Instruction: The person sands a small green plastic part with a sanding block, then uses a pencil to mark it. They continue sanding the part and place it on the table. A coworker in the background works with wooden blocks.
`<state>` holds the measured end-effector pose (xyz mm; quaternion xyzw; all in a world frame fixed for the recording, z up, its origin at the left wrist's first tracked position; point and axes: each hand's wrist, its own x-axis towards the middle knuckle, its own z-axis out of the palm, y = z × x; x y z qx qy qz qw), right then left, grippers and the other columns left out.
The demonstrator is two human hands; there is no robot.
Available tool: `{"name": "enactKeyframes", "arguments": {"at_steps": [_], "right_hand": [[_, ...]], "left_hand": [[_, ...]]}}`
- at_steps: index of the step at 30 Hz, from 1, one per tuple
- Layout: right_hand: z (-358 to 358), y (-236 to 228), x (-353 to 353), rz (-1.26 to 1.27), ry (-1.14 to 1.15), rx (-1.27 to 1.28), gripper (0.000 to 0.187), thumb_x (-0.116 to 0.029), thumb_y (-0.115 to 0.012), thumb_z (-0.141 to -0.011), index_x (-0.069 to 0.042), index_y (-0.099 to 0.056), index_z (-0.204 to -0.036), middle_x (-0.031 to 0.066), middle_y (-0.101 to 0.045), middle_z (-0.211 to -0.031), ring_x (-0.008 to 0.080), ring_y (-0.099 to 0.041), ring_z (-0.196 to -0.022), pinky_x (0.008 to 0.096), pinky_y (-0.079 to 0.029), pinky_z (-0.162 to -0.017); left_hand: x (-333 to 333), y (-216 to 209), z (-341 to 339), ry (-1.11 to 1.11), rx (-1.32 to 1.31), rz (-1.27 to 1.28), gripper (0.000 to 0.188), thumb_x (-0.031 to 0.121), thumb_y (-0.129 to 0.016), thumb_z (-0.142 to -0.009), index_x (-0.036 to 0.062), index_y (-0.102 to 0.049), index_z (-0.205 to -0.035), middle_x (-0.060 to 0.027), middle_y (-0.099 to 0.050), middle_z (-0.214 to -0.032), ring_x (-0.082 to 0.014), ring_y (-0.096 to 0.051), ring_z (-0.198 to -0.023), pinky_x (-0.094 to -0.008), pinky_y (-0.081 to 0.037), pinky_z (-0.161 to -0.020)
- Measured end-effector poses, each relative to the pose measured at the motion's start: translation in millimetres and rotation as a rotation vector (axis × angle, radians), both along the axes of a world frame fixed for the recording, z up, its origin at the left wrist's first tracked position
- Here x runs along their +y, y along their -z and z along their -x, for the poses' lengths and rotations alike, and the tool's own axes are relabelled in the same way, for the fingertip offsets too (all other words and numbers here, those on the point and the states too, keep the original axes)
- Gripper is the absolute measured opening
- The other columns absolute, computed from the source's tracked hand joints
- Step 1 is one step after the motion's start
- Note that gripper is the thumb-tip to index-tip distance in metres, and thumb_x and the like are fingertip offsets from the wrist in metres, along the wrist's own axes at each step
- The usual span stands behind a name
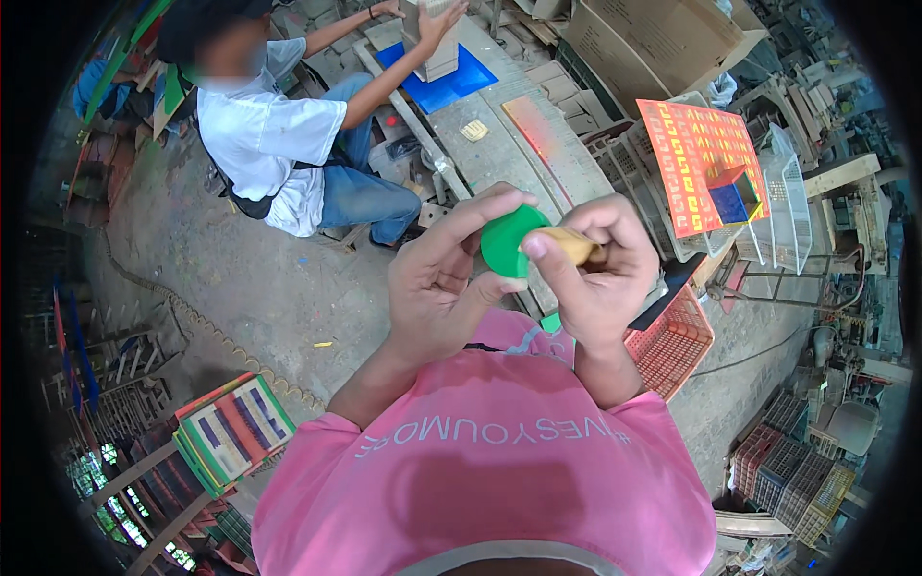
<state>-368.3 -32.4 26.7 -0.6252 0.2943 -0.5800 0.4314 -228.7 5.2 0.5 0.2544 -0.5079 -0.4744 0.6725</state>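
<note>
Handwork in progress beside a grey plank bench (495,154), which runs across the upper middle of the frame. A co-worker (259,134), upper left, steadies a stack of pale blocks (437,50) on a blue sheet (477,75). An orange-red board (663,110) bearing rows of cut-out shapes slants at the upper right. At centre, the left hand (434,269) is part open, thumb and fingers curved around the rim of a green disc (504,240). The right hand (613,274) is closed more tightly, pinching a yellow piece (574,247) between thumb and fingers, its thumb tip at the disc's right edge. The handling appears to be midway — both pieces are raised before the chest, neither set down. The disc's visible face looks evenly green; its hidden side, and therefore how much remains, cannot be told — nor whether the two are joined.
</note>
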Motion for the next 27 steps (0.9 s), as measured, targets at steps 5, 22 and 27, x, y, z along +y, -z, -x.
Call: {"name": "enactKeyframes", "arguments": {"at_steps": [5, 22, 27], "right_hand": [[-6, 10, -1, 0.135, 0.172, -0.03, 0.023, 0.003, -0.074, -0.075, -0.001, -0.053, -0.082, 0.0009, -0.055, -0.069, 0.0008, -0.05, -0.06, 0.0163, -0.036, -0.049], [2, -7, 6, -0.231, -0.191, -0.075, 0.021, 0.003, -0.07, -0.078, -0.003, -0.05, -0.083, 0.0014, -0.059, -0.071, 0.0003, -0.051, -0.064, 0.0162, -0.037, -0.055], [11, -18, 4, -0.199, -0.166, 0.092, 0.021, 0.005, -0.069, -0.077, -0.003, -0.051, -0.083, 0.0013, -0.06, -0.07, 0.0005, -0.053, -0.066, 0.0161, -0.037, -0.055]], "left_hand": [[-1, 4, 1, 0.003, 0.051, -0.008, 0.055, -0.002, -0.066, -0.081, -0.0067, -0.042, -0.13, -0.0188, -0.05, -0.128, -0.0206, -0.05, -0.118, -0.0323, -0.038, -0.101], [-7, 7, 2, 0.081, 0.192, -0.059, 0.057, 0.002, -0.067, -0.082, -0.0075, -0.038, -0.132, -0.0197, -0.05, -0.128, -0.019, -0.052, -0.114, -0.0312, -0.042, -0.098], [-5, 10, -1, 0.066, 0.218, -0.026, 0.059, 0.0, -0.068, -0.08, -0.007, -0.039, -0.131, -0.0197, -0.05, -0.128, -0.0192, -0.053, -0.114, -0.0309, -0.043, -0.097]]}}
